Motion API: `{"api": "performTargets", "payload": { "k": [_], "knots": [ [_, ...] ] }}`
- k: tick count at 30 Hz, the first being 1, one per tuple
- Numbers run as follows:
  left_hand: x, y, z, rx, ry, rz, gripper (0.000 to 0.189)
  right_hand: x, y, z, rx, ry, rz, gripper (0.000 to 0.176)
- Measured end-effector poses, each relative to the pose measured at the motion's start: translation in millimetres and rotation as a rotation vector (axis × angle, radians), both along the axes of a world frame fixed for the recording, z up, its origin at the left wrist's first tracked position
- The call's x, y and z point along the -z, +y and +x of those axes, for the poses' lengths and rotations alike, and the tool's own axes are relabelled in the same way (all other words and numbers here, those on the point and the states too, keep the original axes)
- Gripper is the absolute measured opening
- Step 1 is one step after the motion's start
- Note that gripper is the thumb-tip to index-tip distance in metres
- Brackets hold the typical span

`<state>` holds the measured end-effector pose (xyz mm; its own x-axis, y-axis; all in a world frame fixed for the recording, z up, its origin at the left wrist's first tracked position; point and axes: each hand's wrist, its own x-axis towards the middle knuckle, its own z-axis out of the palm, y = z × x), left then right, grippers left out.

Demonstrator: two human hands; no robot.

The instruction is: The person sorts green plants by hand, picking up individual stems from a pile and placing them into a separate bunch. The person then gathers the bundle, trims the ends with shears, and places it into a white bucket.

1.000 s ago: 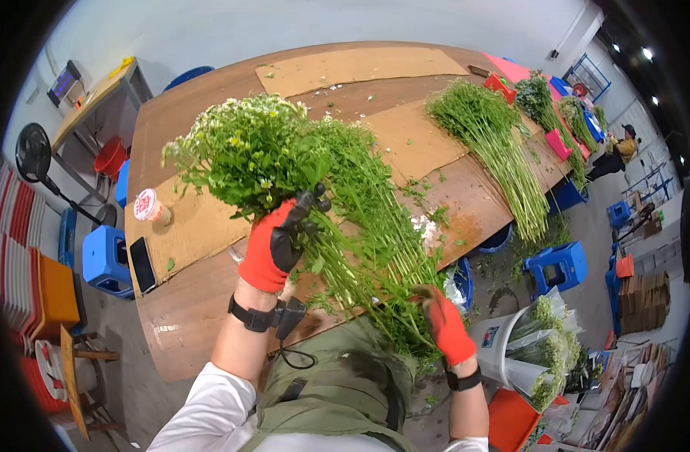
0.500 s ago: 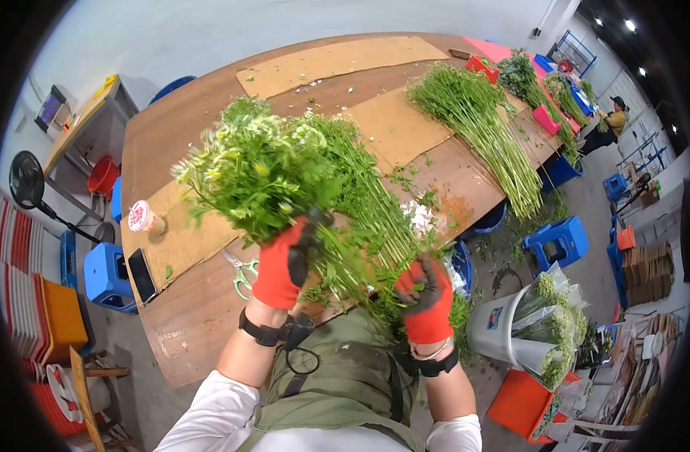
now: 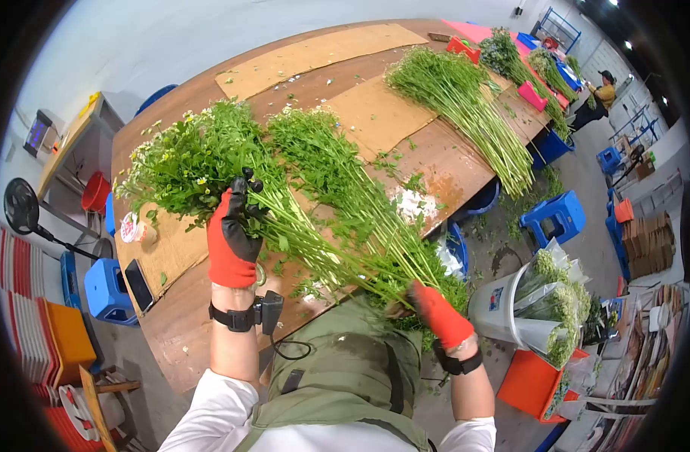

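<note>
My left hand (image 3: 236, 226), in a red and black glove, is wrapped round a bunch of small white daisy-like flowers (image 3: 186, 154). The blooms point to the upper left, and the bare stems (image 3: 307, 237) run down to the right. My right hand (image 3: 439, 313), gloved the same way, is at the lower stem ends by the table edge; its fingers are smeared by motion. Loose green leaves (image 3: 446, 282) bunch up beside it. Another long pile of leafy flower stems (image 3: 337, 169) lies on the table just right of the held bunch.
On the wooden table (image 3: 171, 331) are cardboard sheets (image 3: 382, 113), a phone (image 3: 138, 286), a lidded cup (image 3: 136, 228) and another stem pile (image 3: 465, 113). A bucket of wrapped flowers (image 3: 503, 305) and blue stool (image 3: 553, 222) stand right. A person (image 3: 597, 102) stands far right.
My left hand has moved left with the flower bunch, which now lies lower and shows its stems. My right hand has shifted slightly right and down. The view has tilted a little.
</note>
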<state>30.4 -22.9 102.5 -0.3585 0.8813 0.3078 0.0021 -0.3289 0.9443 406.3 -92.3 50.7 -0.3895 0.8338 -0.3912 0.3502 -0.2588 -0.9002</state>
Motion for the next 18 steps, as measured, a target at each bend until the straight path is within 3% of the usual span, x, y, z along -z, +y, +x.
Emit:
{"api": "performTargets", "payload": {
  "k": [1, 2, 4, 6, 7, 8, 9, 11, 12, 13, 14, 17, 18],
  "knots": [
    [0, -2, 1, 0.005, 0.004, -0.002, 0.045, 16, -3, -12, -0.024, 0.075, 0.067, 0.042],
    [-1, -5, 2, -0.011, 0.130, -0.019, 0.046, -5, -6, -35, -0.022, 0.078, 0.065, 0.042],
    [-8, -11, 6, -0.031, 0.257, -0.033, 0.046, -68, -11, -75, 0.247, 0.171, 0.326, 0.033],
    [-24, -18, 14, -0.177, 0.636, 0.158, 0.034, -19, -5, -57, 0.364, 0.068, 0.275, 0.037],
    [-29, -19, 7, -0.177, 0.640, 0.160, 0.034, 6, -1, -44, 0.485, -0.037, 0.217, 0.044],
    [-32, -17, -5, 0.023, -0.079, 0.113, 0.034, 17, 5, -26, 0.599, 0.221, 0.028, 0.041],
    [-37, -17, -12, 0.223, -0.799, 0.059, 0.034, 18, 10, -10, 0.597, 0.224, 0.034, 0.041],
    [-49, -22, -5, 0.184, -0.656, 0.074, 0.031, 20, 14, 12, 0.489, -0.437, 0.273, 0.041],
    [-54, -22, 3, 0.171, -0.666, 0.059, 0.033, 47, 14, 12, 0.594, -0.272, 0.399, 0.040],
    [-56, -24, 8, 0.161, -0.674, 0.036, 0.034, 1, 16, -5, 0.388, -0.317, 0.605, 0.039],
    [-45, -24, -1, 0.332, -0.652, 0.042, 0.033, -45, 20, -31, 0.179, -0.358, 0.804, 0.038],
    [-57, -32, 24, 0.359, -0.680, 0.018, 0.028, -44, 27, -75, 0.167, -0.244, 0.926, 0.032],
    [-68, -35, 34, 0.232, -0.621, -0.043, 0.030, -46, 31, -84, 0.131, -0.155, 0.791, 0.032]
  ]
}}
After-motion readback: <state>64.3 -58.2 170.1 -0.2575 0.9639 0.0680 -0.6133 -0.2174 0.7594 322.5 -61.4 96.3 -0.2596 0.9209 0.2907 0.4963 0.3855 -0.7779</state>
